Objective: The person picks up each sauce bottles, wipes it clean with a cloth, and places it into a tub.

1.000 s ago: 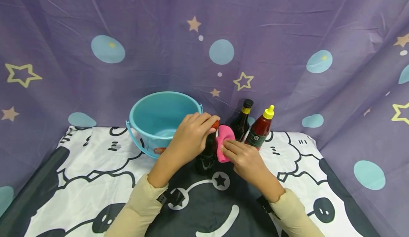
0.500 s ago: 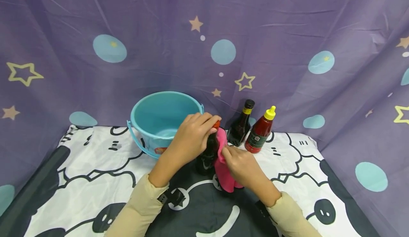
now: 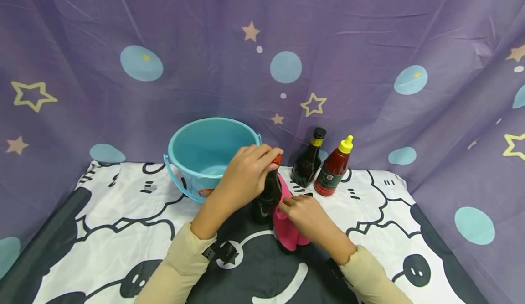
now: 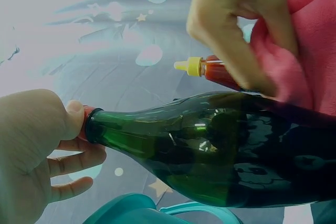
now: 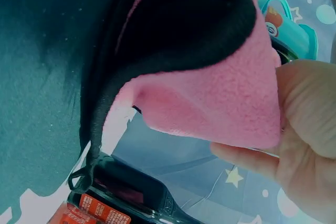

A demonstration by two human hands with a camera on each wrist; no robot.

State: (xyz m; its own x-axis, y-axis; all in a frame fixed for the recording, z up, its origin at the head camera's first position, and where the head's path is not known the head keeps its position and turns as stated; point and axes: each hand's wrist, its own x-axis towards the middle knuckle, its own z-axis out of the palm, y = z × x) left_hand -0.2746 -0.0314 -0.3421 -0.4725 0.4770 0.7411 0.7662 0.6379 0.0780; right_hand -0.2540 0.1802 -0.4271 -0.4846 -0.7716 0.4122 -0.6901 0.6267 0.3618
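A dark green glass bottle (image 4: 173,140) with a red cap stands upright on the cloth in the head view. My left hand (image 3: 245,172) pinches its cap from above, thumb and fingers around the top. In my right hand (image 3: 308,215) is a pink cloth (image 3: 287,231), gripped between thumb and fingers and pressed or held along the bottle's right side. The right wrist view shows the pink cloth (image 5: 210,98) folded over, with a dark edging and a small loop at one corner. Whether the fingers touch the glass through it, I cannot tell.
A light blue bucket (image 3: 180,176) with a handle stands left behind the bottle. At the back right are a dark sauce bottle (image 3: 306,165) with a black cap and a red sauce bottle (image 3: 330,176) with a yellow nozzle. A purple curtain (image 3: 348,35) hangs behind.
My right hand has moved down along the bottle's side with the pink cloth, which now hangs lower and unfolded. My left hand stays on the cap.
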